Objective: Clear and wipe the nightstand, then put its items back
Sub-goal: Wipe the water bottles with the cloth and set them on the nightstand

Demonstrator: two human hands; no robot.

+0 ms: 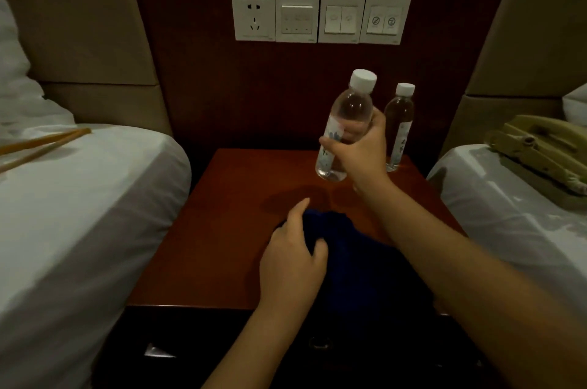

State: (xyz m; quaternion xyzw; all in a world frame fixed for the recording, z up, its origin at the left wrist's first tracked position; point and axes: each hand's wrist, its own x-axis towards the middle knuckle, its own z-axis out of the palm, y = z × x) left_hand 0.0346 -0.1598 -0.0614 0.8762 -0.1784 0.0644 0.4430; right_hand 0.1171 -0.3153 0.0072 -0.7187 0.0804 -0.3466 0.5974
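Observation:
A reddish wooden nightstand [222, 245] stands between two beds. My right hand [362, 150] grips a clear water bottle [347, 109] with a white cap, tilted and lifted just above the back right of the top. A second water bottle [399, 125] stands upright behind it at the back right corner. My left hand [293, 257] rests on a dark blue cloth [352, 261] lying on the front middle of the nightstand, fingers curled over its left edge.
White-sheeted beds flank the nightstand, left bed [79, 214] and right bed [514, 223]. A beige telephone [540, 150] lies on the right bed. Thin wooden sticks [41, 144] lie on the left bed. A socket and switch panel [320, 18] is on the wall behind.

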